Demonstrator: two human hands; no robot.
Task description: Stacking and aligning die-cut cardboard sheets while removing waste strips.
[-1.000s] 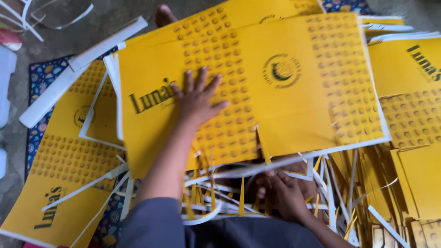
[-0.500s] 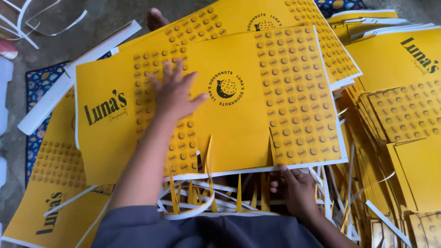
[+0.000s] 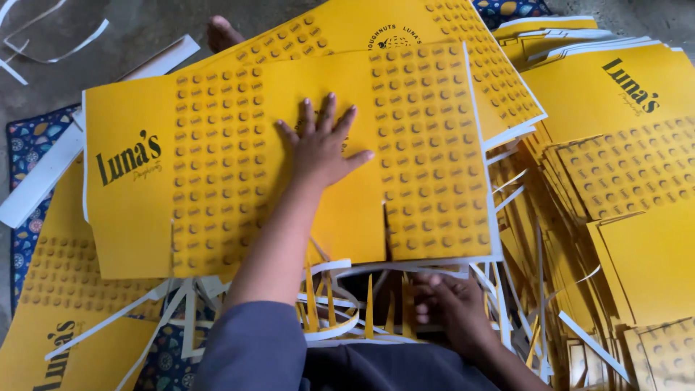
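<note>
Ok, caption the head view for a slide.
Left hand pressed flat on a yellow die-cut card sheet, right hand among white trimmings.

The floor [image 3: 137, 29] is grey bare concrete, visible at the top left. On it lies a patterned blue mat [image 3: 25, 145] with coloured leaf shapes. Thin white paper strips [image 3: 43, 51] lie on the concrete in the far left corner. A long white strip of board [image 3: 87, 130] lies across the mat edge. Yellow printed cardboard sheets [image 3: 65, 289] cover the mat.
</note>
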